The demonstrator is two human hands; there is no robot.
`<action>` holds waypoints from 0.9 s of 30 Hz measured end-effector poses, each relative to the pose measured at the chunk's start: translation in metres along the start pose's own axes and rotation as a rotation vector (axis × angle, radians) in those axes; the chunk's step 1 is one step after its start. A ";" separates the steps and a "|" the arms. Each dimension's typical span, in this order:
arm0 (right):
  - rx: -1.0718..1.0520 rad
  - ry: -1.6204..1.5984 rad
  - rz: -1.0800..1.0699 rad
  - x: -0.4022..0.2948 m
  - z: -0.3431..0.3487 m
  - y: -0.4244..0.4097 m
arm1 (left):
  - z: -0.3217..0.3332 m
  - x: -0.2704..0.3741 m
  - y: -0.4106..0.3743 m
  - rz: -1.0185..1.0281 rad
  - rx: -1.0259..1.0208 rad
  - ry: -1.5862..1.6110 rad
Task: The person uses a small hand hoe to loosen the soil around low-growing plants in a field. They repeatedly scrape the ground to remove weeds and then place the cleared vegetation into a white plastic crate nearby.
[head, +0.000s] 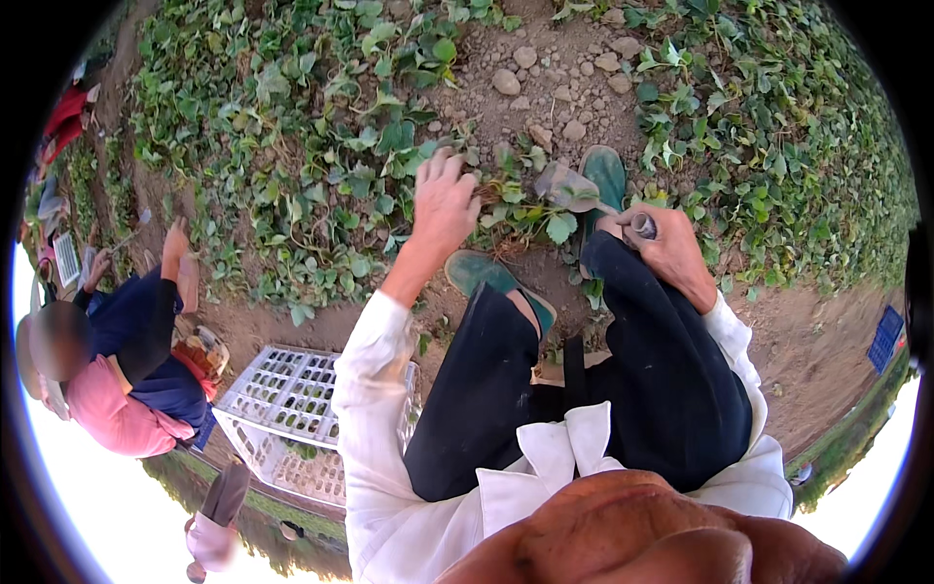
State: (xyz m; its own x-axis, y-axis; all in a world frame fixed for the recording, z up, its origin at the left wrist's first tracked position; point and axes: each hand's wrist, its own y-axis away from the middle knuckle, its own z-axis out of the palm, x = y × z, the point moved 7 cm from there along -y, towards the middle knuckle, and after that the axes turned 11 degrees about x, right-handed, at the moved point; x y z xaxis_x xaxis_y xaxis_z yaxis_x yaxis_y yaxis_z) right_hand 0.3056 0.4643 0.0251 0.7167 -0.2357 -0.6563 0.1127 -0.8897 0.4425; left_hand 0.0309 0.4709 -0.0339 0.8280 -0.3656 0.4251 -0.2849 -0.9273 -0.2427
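My right hand (668,248) grips the round handle of a hand trowel (565,188) in front of my right knee. The trowel's soil-dusted metal blade lies beside my right green shoe (604,171), partly behind leaves. My left hand (444,201) hovers at the edge of the strawberry plants (394,139), its back towards me and its fingers a little apart; nothing shows in it. Between the two hands grows a low strawberry plant (511,212) with green leaves and some dry brown stems. Where the fingertips meet the leaves is hard to make out.
A white slatted plastic crate (284,387) stands on the soil at my left, with green leaves inside. Beyond it a co-worker (131,394) crouches, holding a tool. Clods (506,82) lie ahead, dense plants (795,160) at right. Farther right is a blue crate (885,339).
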 end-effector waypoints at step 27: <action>-0.029 -0.974 0.206 -0.029 0.063 -0.075 | -0.007 0.033 -0.069 -0.486 0.051 0.763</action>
State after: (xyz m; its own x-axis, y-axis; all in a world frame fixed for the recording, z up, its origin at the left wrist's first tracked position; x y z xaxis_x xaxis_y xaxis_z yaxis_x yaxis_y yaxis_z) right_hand 0.2329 0.5133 -0.0271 -0.1518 -0.6142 -0.7744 0.0753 -0.7884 0.6105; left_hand 0.0746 0.5224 0.0030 0.3015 0.0951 0.9487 0.0495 -0.9952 0.0840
